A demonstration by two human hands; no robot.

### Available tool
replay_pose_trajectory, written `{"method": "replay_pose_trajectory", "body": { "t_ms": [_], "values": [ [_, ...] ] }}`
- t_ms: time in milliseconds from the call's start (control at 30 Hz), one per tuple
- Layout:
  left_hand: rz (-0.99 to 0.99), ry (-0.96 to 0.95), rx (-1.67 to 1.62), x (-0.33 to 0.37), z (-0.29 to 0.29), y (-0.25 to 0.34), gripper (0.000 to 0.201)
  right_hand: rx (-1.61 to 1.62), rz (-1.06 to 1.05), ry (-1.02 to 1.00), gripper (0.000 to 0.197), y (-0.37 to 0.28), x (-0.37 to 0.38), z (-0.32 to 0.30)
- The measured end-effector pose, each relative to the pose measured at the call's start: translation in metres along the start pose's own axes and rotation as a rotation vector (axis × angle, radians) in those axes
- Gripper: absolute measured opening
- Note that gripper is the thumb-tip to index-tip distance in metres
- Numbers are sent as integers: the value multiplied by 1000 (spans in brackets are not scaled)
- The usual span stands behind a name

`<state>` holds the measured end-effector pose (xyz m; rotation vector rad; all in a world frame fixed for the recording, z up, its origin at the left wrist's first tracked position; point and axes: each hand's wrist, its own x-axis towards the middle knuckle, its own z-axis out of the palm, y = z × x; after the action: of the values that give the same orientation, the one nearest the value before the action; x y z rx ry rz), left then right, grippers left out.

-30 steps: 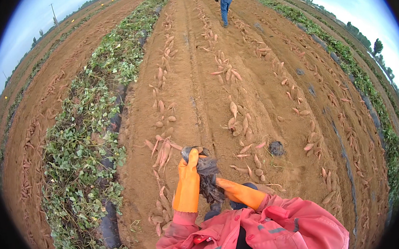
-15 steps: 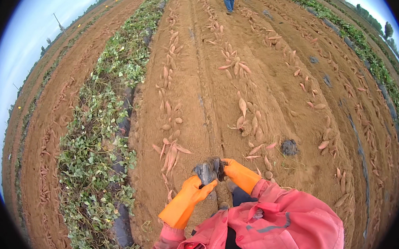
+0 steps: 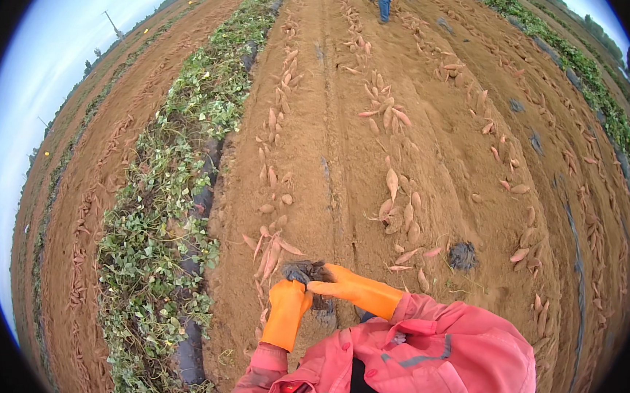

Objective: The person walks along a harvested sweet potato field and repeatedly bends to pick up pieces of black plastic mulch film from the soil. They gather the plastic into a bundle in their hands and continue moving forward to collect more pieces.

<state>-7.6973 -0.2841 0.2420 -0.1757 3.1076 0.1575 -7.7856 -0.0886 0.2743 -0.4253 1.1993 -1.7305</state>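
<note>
Both of my hands wear orange rubber gloves and meet low in the middle of the head view. Between them is a crumpled wad of black plastic film [image 3: 304, 272], soiled with earth. My left hand [image 3: 289, 305] is closed on its near side. From the right, my right hand [image 3: 350, 287] closes over the wad, its fingers reaching across to the left glove. The fingertips are partly hidden by the film. Just beyond lies a cluster of reddish sweet potatoes [image 3: 269, 256] on the soil.
Rows of dug sweet potatoes [image 3: 396, 209] run away over brown soil. Green vines [image 3: 155, 259] on black film form a ridge at left. Another wad of black film [image 3: 462, 255] lies on the right. A person in blue trousers [image 3: 387, 0] stands far ahead.
My hands and the film wad have shifted left. The wad looks more bunched up, and my right hand now reaches across toward the left glove. The person ahead has changed posture.
</note>
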Motion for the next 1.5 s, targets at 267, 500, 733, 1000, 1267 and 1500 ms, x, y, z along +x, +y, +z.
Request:
{"method": "replay_pose_trajectory", "body": {
  "t_ms": [267,500,733,1000,1267,1500],
  "values": [
    [44,35,-290,6,-22,57,45,90,-74,239,23,62,31,-72],
    [117,234,-616,34,-21,77,55,2,124,669,16,115,1,-184],
    [-157,2,-837,0,80,24,50,-719,186,1185,34,119,-151,-325],
    [-446,-313,-802,-89,156,-36,54,-846,464,1528,62,81,-335,-414],
    [-744,-368,-881,-144,174,-52,61,-701,475,1348,38,139,-284,-390],
    [-931,-346,-981,-232,227,-46,63,-860,679,645,59,180,-124,-306]
  ]
}}
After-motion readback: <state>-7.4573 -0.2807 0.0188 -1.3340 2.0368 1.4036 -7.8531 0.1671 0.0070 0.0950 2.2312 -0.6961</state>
